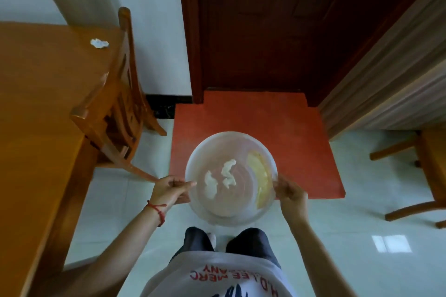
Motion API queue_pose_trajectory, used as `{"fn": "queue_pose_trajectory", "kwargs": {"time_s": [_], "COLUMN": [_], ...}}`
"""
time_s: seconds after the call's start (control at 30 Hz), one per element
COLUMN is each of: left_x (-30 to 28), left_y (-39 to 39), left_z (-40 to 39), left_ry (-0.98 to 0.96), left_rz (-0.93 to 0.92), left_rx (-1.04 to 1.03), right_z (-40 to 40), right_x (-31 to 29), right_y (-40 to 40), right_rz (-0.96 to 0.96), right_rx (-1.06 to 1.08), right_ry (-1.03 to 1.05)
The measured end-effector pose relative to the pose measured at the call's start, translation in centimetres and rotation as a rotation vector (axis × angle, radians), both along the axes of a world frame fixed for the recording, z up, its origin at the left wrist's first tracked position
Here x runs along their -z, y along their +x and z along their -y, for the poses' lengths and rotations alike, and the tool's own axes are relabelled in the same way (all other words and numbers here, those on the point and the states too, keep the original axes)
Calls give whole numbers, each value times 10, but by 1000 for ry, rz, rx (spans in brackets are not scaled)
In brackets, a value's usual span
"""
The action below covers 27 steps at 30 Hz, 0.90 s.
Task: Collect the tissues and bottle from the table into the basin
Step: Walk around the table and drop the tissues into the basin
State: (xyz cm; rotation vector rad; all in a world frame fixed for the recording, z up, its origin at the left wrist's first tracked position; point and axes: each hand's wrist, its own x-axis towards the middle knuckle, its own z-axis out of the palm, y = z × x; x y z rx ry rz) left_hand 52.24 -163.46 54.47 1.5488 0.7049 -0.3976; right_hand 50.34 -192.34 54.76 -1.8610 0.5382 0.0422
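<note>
Two hands hold a translucent basin (230,178) at waist height above a pale tiled floor (350,236) and the near edge of a red mat (253,123). The left hand (169,189), a red string (156,210) tied at its wrist, clasps the basin's left rim with fingers (185,184) curled over the edge and pointing inward; the right hand (290,194) grips the opposite rim, its fingers folded around the outside wall so that only the knuckles and thumb side show. Inside the basin lie two crumpled white tissues (220,176), side by side near the centre and clear of both hands, the left one just beyond the left fingertips. A pale yellow bottle (259,177) rests along the inner right wall, its lower end close to the right hand's grip but separated from it by the plastic. One more crumpled tissue (99,43) sits on the wooden table (36,103) at upper left, well apart from either hand, near the table's far corner. A wooden chair (115,108) stands tucked against the table's end, between that tissue and the basin. Behind the mat a dark red door (277,26) is closed. The person's dark trousers and white printed shirt fill the bottom of the view.
</note>
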Motion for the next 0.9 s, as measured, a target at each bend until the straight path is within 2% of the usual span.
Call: {"fn": "queue_pose_trajectory", "kwargs": {"time_s": [0.13, 0.33, 0.67, 0.9], "left_x": [-1, 0, -14, -11], "left_y": [44, 113, 227, 285], "left_z": [0, 11, 46, 32], "left_ry": [-1, -30, 12, 30], "left_rz": [9, 19, 0, -19], "left_rx": [-63, -207, -396, -505], "right_z": [-1, 5, 27, 1], "right_x": [-2, 0, -6, 1], "right_y": [62, 166, 346, 434], "right_rz": [24, 89, 43, 8], "right_rx": [-30, -190, -436, -549], "right_ry": [-74, -57, -22, -5]}}
